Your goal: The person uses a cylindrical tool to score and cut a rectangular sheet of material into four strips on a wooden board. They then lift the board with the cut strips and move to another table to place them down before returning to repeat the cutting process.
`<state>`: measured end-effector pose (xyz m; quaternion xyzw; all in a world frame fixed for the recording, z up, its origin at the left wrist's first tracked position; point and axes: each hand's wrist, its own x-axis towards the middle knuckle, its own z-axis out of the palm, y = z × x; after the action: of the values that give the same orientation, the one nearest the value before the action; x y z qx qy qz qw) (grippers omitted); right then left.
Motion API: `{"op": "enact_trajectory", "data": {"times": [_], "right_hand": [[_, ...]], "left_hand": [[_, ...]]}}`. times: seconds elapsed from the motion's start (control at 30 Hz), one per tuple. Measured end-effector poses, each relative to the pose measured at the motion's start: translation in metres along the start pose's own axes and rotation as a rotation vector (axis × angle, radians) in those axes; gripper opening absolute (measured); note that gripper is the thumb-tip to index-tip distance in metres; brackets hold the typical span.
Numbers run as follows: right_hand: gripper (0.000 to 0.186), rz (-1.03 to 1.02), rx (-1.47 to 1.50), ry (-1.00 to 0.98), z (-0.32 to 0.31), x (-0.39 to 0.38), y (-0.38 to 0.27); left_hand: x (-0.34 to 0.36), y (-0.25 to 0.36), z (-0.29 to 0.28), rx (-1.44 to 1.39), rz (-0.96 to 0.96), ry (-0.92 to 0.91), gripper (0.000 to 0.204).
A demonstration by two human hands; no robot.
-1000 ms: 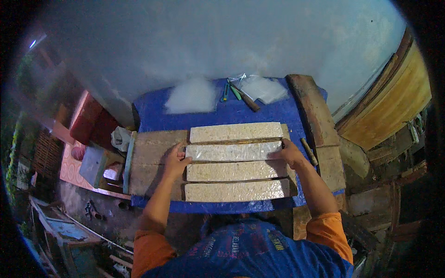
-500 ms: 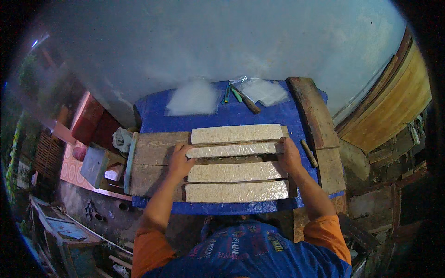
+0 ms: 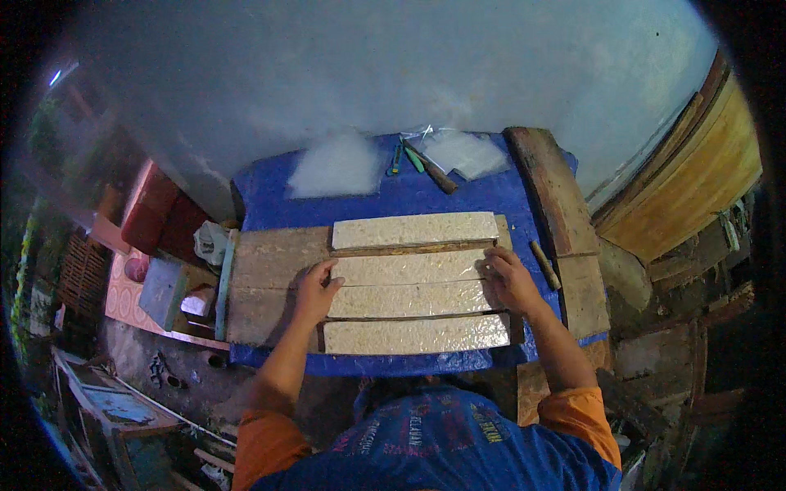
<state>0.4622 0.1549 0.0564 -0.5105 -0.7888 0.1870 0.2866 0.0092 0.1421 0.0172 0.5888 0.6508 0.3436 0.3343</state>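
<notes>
Four long, cream, speckled slabs in glossy clear wrap lie in rows on a brown board (image 3: 262, 258). Both my hands hold the second slab (image 3: 405, 268) from the top by its ends: my left hand (image 3: 316, 290) at the left, my right hand (image 3: 512, 282) at the right, fingers curled at the edges. That slab lies flat against the third slab (image 3: 405, 300); the top slab (image 3: 413, 231) and bottom slab (image 3: 416, 334) lie apart from them.
A blue sheet (image 3: 303, 214) covers the table, carrying clear plastic bags (image 3: 332, 164), a green cutter (image 3: 395, 159), wooden-handled tools (image 3: 440, 178), a stick (image 3: 545, 266) and planks (image 3: 565, 213). A wall rises behind; plywood (image 3: 688, 180) leans at the right.
The second slab, tipped up on edge half a second ago, is now flat with a cream speckled face up and closer to the third slab. My hands have turned it over at its ends.
</notes>
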Motion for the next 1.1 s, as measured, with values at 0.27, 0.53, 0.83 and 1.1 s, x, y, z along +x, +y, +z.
{"op": "enact_trajectory", "data": {"times": [0.27, 0.53, 0.83, 1.1], "right_hand": [[0.024, 0.053, -0.043, 0.057, 0.01, 0.003, -0.001], [0.029, 0.097, -0.092, 0.073, 0.013, 0.002, 0.0], [0.044, -0.1, -0.043, -0.076, -0.004, -0.029, -0.03], [0.04, -0.078, -0.192, 0.048, -0.006, -0.037, -0.021]], "left_hand": [[0.002, 0.015, 0.004, 0.034, 0.001, 0.02, 0.063], [0.012, 0.011, 0.008, 0.114, 0.118, 0.066, 0.062], [-0.051, 0.02, -0.007, 0.228, 0.282, -0.015, 0.064], [-0.06, 0.012, -0.003, 0.238, 0.244, -0.01, 0.067]]}}
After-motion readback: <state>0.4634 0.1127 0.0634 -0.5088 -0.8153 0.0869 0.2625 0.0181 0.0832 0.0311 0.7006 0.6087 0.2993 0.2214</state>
